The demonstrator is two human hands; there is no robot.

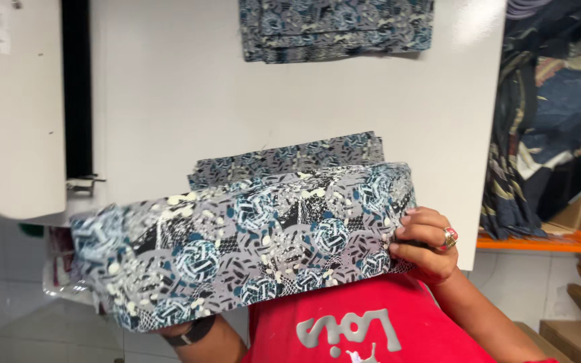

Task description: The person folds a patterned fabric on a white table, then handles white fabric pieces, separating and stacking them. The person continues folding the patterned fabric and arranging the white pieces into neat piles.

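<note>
The white table (169,101) fills most of the view, its right edge running down beside an orange shelf (546,242) heaped with dark fabric (546,114). At the left stands a white machine body (15,114).

Lifted in front of the table is the biggest loose item, a printed fabric piece (237,242) in grey, blue and cream, stretched between both hands and sloping down to the left. Behind it a small stack of matching pieces (284,158) lies flat on the table, and 1 more folded stack (337,30) sits at the far edge.

The right hand (428,242), wearing a ring, has its fingers closed, pinching the piece's right end. The left hand (169,328) is almost wholly hidden under the lower left corner; only a wrist with a dark band shows, so I cannot tell how its fingers stand, though it appears to bear that end.

Risks, as I judge them: the low left corner hangs off the table and could sag or slip if that hidden grip is loose; the raised piece could brush the near stack and drag its top layer askew.

Room is open on the bare tabletop between the 2 stacks; the machine at the left and the table's right edge bound it.
</note>
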